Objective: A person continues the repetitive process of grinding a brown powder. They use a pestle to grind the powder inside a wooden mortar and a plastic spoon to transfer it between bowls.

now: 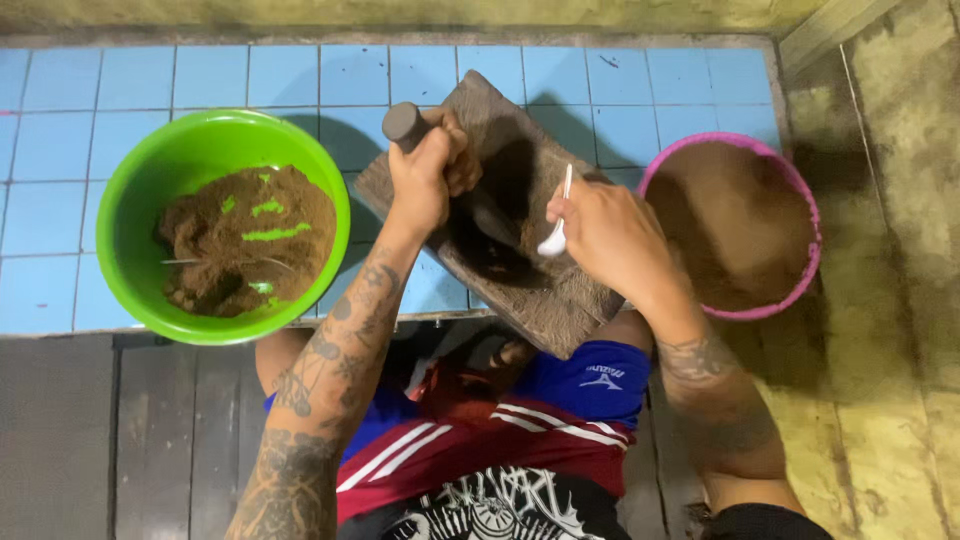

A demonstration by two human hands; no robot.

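Blue tiles (210,75) lay under my grinding slab (560,290). My left hand (425,175) clenched the stone pestle (405,125), angled for pressing; my right hand (600,230), at three o'clock, pinched a white spoon (556,238), scraping paste. Green bowl (135,270) at nine, pink bowl (790,290) beyond three, kept within reach.

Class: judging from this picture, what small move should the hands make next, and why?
Probably the right hand scrapes with its white spoon while the left hand keeps the stone roller raised; dark paste sits on the grinding slab.
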